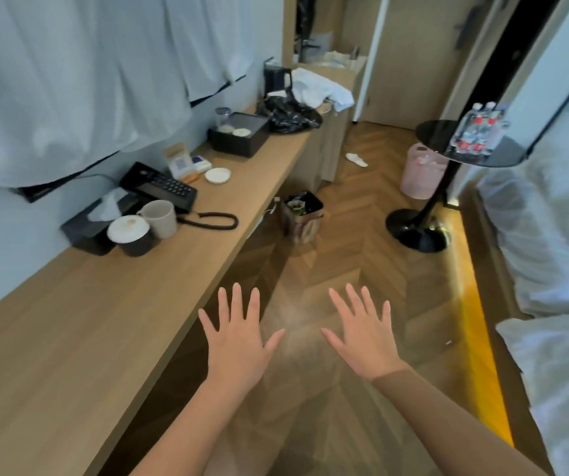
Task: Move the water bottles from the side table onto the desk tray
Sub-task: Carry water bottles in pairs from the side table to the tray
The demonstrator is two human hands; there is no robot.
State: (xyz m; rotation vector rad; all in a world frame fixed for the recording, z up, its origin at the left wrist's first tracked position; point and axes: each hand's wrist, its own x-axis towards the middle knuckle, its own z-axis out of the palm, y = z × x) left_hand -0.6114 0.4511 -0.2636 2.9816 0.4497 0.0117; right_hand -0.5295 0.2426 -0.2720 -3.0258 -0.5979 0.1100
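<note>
Reaching out low in the middle of the frame, the left hand (236,341) and the right hand (362,334) are flat, backs up, with all fingers spread wide. They hold nothing and hang above the wood floor (351,269). The water bottles (478,134) are far from both hands, in the upper right, lying wrapped together on the round black side table (437,132). The black tray (238,135) sits on the long desk (104,304) at the upper left.
</note>
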